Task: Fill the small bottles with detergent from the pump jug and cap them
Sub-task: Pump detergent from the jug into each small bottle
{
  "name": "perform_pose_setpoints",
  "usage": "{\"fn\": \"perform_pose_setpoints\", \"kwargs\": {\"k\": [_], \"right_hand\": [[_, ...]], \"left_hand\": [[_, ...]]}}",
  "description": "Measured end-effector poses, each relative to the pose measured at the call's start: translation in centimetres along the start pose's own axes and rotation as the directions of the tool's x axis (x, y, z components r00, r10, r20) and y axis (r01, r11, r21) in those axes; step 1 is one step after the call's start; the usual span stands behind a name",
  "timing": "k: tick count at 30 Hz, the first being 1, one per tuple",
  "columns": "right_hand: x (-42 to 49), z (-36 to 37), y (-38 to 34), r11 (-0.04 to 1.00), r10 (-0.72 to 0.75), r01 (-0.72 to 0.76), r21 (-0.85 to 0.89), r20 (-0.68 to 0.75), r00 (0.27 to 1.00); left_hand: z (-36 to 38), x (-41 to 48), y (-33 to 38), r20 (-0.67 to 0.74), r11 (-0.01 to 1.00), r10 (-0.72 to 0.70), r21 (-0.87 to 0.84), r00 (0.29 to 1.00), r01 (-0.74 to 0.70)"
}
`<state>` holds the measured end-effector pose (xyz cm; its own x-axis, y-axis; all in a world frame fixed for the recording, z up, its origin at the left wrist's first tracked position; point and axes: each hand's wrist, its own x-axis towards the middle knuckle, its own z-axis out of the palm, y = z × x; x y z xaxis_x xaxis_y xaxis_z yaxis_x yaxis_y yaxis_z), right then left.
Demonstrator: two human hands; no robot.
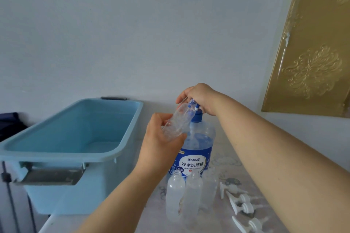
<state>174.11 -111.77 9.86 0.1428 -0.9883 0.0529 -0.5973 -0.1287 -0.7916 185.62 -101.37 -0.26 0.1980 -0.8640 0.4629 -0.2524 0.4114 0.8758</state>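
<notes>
— What are the hands doing, from where you stand?
— The fingers (180,136) of the left hand (161,138) are curled round a small bottle (178,121) of clear plastic. They hold it tilted, with the upper end raised towards the spout. The right hand (200,96) lies on the pump head (193,104) from above, and its fingers are bent down around it.
— And the jug itself?
— The pump jug (197,149) stands upright on the worktop (236,164), just behind the left hand. It has a blue collar and a blue label with white writing.
— Is there something inside the held bottle?
— I cannot tell, the plastic shines too much.
— What is around them?
— In front of the jug, three more bottles (176,195) stand close together. They are frosted, and the leftmost one has an open neck. To their right, some white spray tops (244,204) lie on the worktop. On the left stands a light blue tub (56,154) with grey handles. Behind everything is a pale wall (132,34), and on the right hangs a gold patterned sheet (312,53).
</notes>
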Motion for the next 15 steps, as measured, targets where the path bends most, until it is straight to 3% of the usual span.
{"fn": "perform_pose_setpoints", "kwargs": {"k": [15], "right_hand": [[-0.1, -0.2, -0.5, 0.999, -0.017, 0.018, 0.038, -0.021, 1.0]], "left_hand": [[-0.1, -0.1, 0.6, -0.001, 0.997, -0.008, -0.075, 1.0, 0.007]]}}
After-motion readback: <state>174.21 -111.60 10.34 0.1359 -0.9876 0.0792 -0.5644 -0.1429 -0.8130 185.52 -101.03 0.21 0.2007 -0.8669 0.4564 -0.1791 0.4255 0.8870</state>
